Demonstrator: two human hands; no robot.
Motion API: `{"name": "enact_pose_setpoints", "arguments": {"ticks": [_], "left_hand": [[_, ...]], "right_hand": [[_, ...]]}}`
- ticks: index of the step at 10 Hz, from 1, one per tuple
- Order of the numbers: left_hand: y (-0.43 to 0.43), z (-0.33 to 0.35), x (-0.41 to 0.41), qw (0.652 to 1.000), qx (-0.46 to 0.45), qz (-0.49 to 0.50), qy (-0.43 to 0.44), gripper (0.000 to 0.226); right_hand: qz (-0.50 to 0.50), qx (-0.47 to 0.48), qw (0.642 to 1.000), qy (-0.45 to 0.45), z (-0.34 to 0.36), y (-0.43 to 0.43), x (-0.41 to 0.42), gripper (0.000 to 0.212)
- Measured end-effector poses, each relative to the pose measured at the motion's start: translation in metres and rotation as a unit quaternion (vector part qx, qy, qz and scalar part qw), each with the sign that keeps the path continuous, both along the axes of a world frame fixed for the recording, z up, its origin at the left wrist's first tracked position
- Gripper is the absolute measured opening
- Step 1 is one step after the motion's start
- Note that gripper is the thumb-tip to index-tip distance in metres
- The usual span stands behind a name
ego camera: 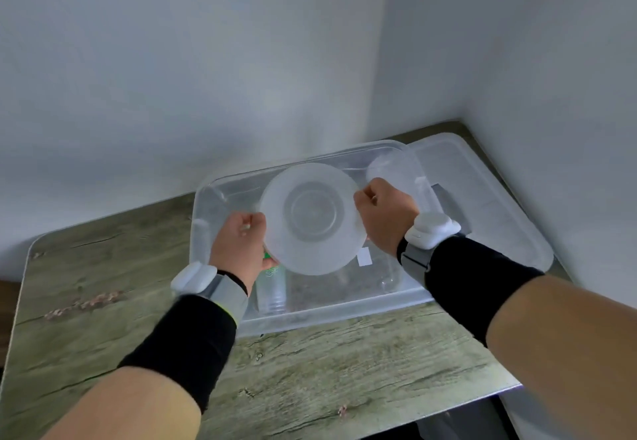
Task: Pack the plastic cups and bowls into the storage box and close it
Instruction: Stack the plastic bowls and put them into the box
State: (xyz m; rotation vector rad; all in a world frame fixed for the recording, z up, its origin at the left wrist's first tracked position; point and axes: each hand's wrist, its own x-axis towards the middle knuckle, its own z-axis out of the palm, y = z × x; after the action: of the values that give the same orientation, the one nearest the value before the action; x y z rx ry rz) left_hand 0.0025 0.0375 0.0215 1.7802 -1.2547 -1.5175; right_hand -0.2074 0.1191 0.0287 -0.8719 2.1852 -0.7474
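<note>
A frosted plastic bowl (pixel 312 219) hangs above the open clear storage box (pixel 331 313), its inside facing me. My left hand (pixel 239 244) grips the bowl's left rim and my right hand (pixel 386 215) grips its right rim. Inside the box, near its front left corner, lies a stack of clear plastic cups (pixel 272 288) with green print, partly hidden by my left hand. Another frosted round piece (pixel 384 167) shows in the box's far right corner. The box's lid (pixel 489 198) lies flat to the right, partly under the box.
The box stands on a wood-grain table (pixel 310 370) pushed into a corner of white walls (pixel 206 60). A white label (pixel 364 256) sticks on the box. The table's front right edge drops off near a dark gap (pixel 458 422).
</note>
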Motion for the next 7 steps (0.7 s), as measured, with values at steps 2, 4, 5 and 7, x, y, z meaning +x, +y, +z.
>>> {"name": "enact_pose_setpoints", "arguments": {"ticks": [2,4,5,7], "left_hand": [[0.004,-0.038,-0.011,0.992,0.103,-0.059,-0.047,0.013],[0.003,-0.061,-0.025,0.970,0.165,-0.147,-0.101,0.021],[0.002,-0.061,-0.030,0.957,0.160,-0.186,-0.154,0.022],[-0.009,-0.024,-0.057,0.923,-0.058,-0.252,-0.284,0.051]], "right_hand": [[0.021,0.126,0.991,0.036,-0.036,0.002,-0.004,0.025],[0.026,0.215,0.975,-0.041,-0.055,0.003,-0.002,0.032],[0.144,0.272,0.951,0.025,-0.035,0.004,0.000,0.031],[0.028,0.089,0.995,0.025,-0.018,-0.003,-0.024,0.021]]}}
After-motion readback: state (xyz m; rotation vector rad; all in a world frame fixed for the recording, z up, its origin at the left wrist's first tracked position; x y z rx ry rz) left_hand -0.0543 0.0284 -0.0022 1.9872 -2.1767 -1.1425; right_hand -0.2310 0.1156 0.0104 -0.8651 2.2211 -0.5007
